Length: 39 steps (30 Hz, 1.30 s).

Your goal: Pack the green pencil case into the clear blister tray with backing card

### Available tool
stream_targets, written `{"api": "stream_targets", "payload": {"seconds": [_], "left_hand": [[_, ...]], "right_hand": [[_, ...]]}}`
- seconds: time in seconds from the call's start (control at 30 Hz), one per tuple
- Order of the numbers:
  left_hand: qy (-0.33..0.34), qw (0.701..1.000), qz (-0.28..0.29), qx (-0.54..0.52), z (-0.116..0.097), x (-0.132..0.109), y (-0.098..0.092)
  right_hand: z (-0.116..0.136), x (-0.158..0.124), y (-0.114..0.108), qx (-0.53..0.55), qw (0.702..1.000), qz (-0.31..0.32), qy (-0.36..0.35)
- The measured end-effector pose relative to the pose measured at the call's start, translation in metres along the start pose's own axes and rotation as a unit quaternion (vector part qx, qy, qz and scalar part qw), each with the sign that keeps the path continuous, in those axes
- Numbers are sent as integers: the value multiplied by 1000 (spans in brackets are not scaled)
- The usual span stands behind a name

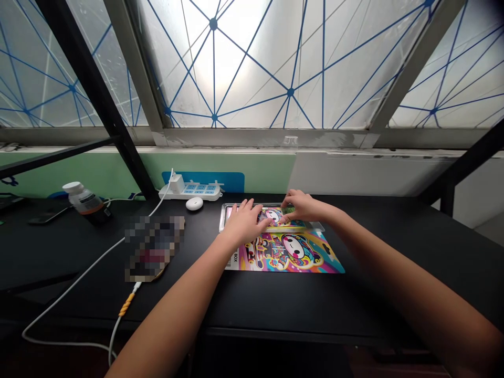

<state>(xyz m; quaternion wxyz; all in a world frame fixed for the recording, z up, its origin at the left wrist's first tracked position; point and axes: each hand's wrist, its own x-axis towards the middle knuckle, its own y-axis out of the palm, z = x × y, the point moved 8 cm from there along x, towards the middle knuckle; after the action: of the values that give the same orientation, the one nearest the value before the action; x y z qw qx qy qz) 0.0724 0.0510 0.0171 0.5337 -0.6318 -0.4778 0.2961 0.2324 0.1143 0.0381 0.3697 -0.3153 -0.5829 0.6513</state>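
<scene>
A colourful printed card (pixel 293 252) with a cartoon face and the word "BOX" lies flat on the black desk. Along its far edge sits a clear plastic tray (pixel 223 216), and inside it is a flat colourful box (pixel 272 214) with a similar cartoon face. My left hand (pixel 246 223) rests over the left part of tray and box, fingers spread. At the right end of the box, my right hand (pixel 302 206) has its thumb and fingers curled around a green-tinted part. Exactly where those fingertips touch is partly hidden.
Left of the card lie a blurred-out phone-like object (pixel 155 249) and a white charging cable (pixel 90 262). Behind are a white power strip (pixel 200 191) and a small white round case (pixel 194 203). A white-capped bottle (pixel 88 203) stands tilted at left. Black metal bars (pixel 129 157) frame the desk.
</scene>
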Motion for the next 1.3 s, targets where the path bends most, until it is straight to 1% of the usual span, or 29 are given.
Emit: {"api": "stream_targets", "payload": {"seconds": [0.07, 0.13, 0.27, 0.33, 0.4, 0.43, 0.5, 0.53, 0.6, 0.67, 0.7, 0.77, 0.83, 0.9, 0.97, 1.1, 1.23, 1.3], "left_hand": [[8, 1000, -3, 0, -1, -2, -6], [15, 1000, -24, 12, 1, -4, -16], [9, 993, -102, 58, 14, -12, -49], [7, 991, -112, 69, 17, -18, -63], [28, 989, -124, 71, 11, -30, -75], [54, 985, -146, 75, 3, -38, -81], [114, 970, -198, 87, -17, -62, -89], [137, 963, -215, 91, -25, -75, -88], [167, 956, -224, 91, -35, -98, -78], [181, 959, -200, 84, -36, -115, -59], [180, 964, -179, 76, -32, -121, -48], [153, 977, -144, 35, -19, -129, -31], [110, 986, -119, -36, -1, -132, -21], [67, 987, -102, -106, 13, -132, -15], [35, 985, -88, -148, 22, -132, -13], [-4, 981, -66, -181, 27, -131, -9], [-36, 974, -65, -216, 32, -131, -8], [-43, 971, -60, -227, 33, -131, -7]], "right_hand": [[3, -7, -2, -6, 1000, -26, 0], [11, -17, -5, -7, 998, -67, -13], [27, -45, -14, -21, 982, -187, -17], [40, -64, -20, -41, 964, -256, -56], [53, -86, -27, -56, 938, -323, -113], [58, -99, -30, -64, 924, -352, -132], [63, -124, -34, -92, 904, -390, -149], [66, -136, -33, -109, 898, -397, -155], [72, -156, -24, -136, 897, -382, -175], [77, -169, -10, -137, 906, -347, -201], [79, -173, -2, -126, 912, -327, -213], [81, -176, 11, -84, 927, -291, -223], [75, -172, 19, -22, 946, -254, -201], [65, -167, 25, 45, 962, -217, -157], [54, -163, 28, 102, 968, -195, -119], [41, -163, 27, 188, 962, -177, -88], [34, -158, 17, 244, 952, -162, -87], [20, -148, 9, 278, 945, -171, -31]]}}
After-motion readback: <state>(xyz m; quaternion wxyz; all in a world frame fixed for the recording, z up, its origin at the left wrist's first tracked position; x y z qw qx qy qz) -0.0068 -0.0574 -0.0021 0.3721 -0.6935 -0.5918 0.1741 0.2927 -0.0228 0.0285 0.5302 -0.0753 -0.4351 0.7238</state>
